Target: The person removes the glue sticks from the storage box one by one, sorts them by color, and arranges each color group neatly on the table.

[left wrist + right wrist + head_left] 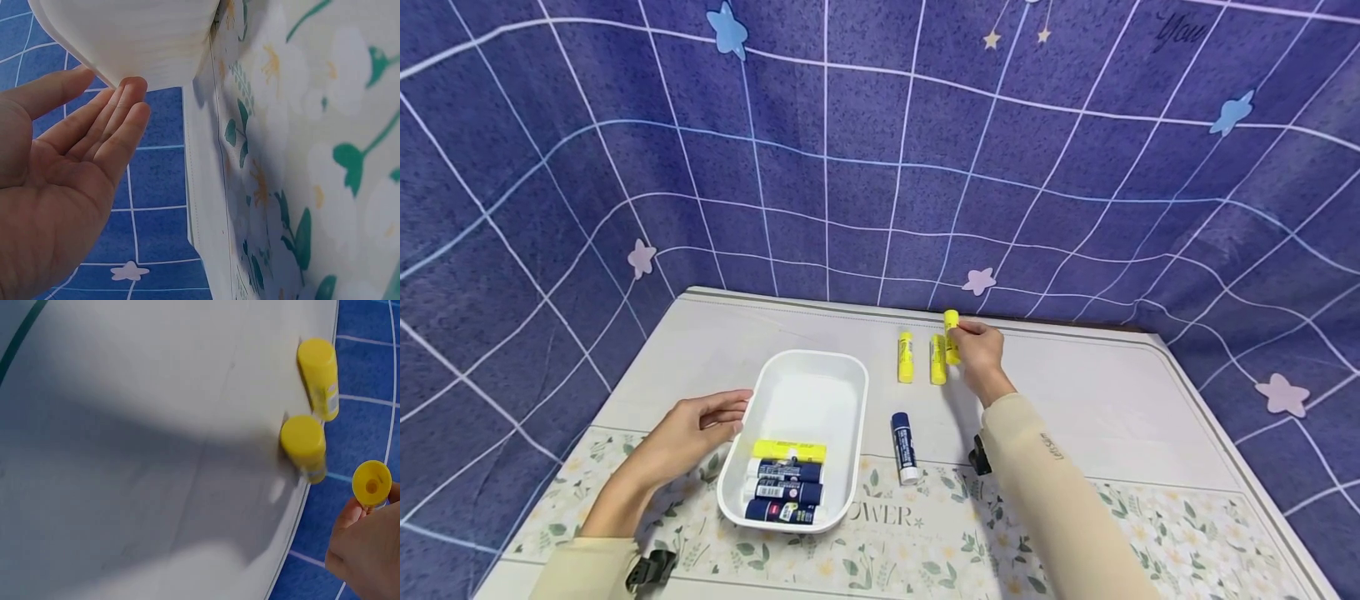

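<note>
My right hand (pixel 982 354) pinches a yellow glue stick (pixel 951 323) above the far part of the table; its round end (pixel 372 483) faces the camera in the right wrist view. Left of it lie two more yellow glue sticks (pixel 937 360) (pixel 906 358). Fingertips of my left hand (pixel 688 433) touch the left side of a white plastic tub (pixel 808 379), with the fingers nearly straight (pixel 75 150). Inside the tub's near end lie one yellow glue stick (pixel 790 451) and three dark blue ones (pixel 786 492), side by side.
A dark blue glue stick (pixel 904 447) with a white end lies on the table right of the tub. The white table cover (pixel 1075 400) has a floral band (pixel 1172 533) nearer me. A blue grid-patterned cloth (pixel 865 183) hangs behind and around the table.
</note>
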Motion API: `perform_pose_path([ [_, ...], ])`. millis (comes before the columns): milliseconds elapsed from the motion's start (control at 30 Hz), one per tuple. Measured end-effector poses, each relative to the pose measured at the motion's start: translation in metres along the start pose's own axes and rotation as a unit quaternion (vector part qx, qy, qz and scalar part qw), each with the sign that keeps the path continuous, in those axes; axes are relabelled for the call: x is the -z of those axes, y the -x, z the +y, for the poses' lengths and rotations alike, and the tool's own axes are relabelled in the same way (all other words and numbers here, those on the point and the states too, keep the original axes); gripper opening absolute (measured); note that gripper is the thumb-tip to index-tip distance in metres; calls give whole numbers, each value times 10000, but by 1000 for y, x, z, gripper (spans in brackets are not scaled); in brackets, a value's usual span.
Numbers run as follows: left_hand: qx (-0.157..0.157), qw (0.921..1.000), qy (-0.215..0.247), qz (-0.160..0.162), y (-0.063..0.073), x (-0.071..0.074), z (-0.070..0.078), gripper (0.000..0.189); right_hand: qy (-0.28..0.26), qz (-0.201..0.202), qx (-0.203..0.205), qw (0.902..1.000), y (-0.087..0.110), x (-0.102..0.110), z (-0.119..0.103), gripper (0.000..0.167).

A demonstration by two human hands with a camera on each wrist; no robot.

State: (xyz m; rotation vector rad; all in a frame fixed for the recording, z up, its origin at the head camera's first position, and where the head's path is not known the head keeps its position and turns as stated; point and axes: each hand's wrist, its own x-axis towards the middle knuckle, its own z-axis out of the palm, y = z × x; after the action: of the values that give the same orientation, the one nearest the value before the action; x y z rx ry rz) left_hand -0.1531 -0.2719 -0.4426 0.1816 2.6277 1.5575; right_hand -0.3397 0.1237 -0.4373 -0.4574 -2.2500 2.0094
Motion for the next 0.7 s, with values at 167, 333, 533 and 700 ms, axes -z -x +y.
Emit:
perform_pose_path([
  [167, -44, 10000, -48, -6, -1, 0, 1, 51, 253, 153, -7, 9996, -5, 11, 8, 33],
  [333, -75, 10000, -58, -30, 0, 0, 2, 51, 588, 241, -177, 9978, -7, 21, 16, 33],
  [533, -107, 9999, 10, -50, 0, 2, 3, 51, 1256, 247, -228, 9915, -8, 28, 21, 31],
  [700, -120, 9999, 39, -73, 0, 2, 3, 51, 1634, 180, -379, 9857, -10, 29, 24, 32],
])
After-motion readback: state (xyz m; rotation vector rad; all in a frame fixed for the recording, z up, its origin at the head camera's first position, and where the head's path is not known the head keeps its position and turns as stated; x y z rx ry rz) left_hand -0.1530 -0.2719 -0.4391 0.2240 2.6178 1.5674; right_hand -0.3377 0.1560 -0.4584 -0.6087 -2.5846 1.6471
